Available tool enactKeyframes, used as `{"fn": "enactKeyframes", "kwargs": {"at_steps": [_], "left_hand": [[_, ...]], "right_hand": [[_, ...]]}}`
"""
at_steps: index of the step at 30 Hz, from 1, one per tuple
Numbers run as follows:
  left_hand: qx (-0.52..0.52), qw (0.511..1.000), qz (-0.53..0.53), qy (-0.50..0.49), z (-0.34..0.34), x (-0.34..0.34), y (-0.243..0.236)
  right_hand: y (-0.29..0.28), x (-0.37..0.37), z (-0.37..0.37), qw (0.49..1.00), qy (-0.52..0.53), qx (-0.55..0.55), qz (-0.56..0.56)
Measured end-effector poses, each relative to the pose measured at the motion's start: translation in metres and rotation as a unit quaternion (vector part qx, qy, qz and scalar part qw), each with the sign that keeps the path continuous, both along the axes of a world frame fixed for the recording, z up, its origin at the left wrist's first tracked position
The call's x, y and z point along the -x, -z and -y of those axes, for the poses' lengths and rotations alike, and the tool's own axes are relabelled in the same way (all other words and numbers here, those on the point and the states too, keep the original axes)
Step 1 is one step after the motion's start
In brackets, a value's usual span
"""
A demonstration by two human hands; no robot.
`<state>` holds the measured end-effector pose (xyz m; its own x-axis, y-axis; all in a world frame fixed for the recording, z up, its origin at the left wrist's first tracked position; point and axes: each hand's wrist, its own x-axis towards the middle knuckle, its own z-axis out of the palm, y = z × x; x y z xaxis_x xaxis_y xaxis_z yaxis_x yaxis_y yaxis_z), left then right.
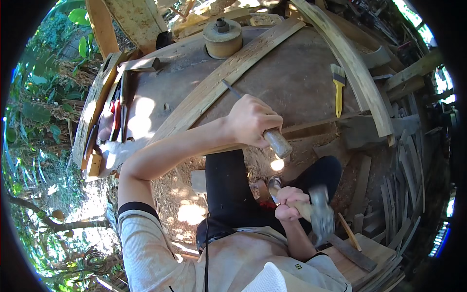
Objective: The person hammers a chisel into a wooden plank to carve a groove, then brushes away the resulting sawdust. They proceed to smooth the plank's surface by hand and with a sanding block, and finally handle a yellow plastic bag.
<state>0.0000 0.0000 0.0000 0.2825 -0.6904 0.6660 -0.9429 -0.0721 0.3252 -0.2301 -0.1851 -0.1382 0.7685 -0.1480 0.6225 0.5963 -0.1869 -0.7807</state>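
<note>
My left hand (254, 119) grips a chisel with a worn cylindrical handle (278, 144); its narrow metal blade (232, 88) reaches onto a long pale wooden board (188, 102) lying diagonally across the work surface (287, 68). Lower right, over my lap, my right hand (291, 204) is wrapped round the pale handle of a hammer, whose grey, somewhat blurred head (321, 215) hangs right of my fingers. The exact point where the blade meets the board is too small to make out.
A yellow-handled brush (339, 92) and curved plank (357, 80) lie at the right. Pliers with red handles (115, 121) and other tools sit left. A cylindrical fitting (222, 39) stands at the back. Wood strips (404, 175) pile at the right; foliage (34, 112) borders the left.
</note>
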Motion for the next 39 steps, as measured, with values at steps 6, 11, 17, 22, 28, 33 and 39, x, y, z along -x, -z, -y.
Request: {"fn": "enactKeyframes", "kwargs": {"at_steps": [6, 11, 17, 22, 28, 33, 39], "left_hand": [[0.038, 0.999, -0.029, -0.012, 0.015, 0.012, 0.009], [0.010, 0.999, -0.031, -0.010, 0.005, 0.005, 0.000], [0.176, 0.969, -0.134, -0.109, -0.021, -0.016, -0.048], [0.299, 0.890, -0.336, -0.073, -0.059, -0.038, -0.074], [0.196, 0.928, -0.271, -0.163, -0.035, -0.017, -0.070], [0.149, 0.959, -0.202, -0.136, -0.030, -0.008, -0.074], [0.080, 0.982, -0.173, 0.004, -0.019, 0.000, -0.053]], "right_hand": [[-0.043, 0.005, 0.011, 1.000, 0.000, 0.003, -0.005], [-0.031, 0.006, 0.011, 0.990, -0.030, 0.101, -0.089], [-0.073, 0.009, -0.002, 0.979, -0.108, -0.115, -0.129], [-0.070, 0.005, -0.001, 0.978, -0.097, -0.147, -0.112], [-0.073, 0.007, 0.003, 0.975, -0.099, -0.154, -0.129], [-0.075, 0.012, 0.002, 0.976, -0.087, -0.142, -0.140], [-0.088, 0.011, 0.000, 0.983, -0.081, -0.121, -0.107]]}}
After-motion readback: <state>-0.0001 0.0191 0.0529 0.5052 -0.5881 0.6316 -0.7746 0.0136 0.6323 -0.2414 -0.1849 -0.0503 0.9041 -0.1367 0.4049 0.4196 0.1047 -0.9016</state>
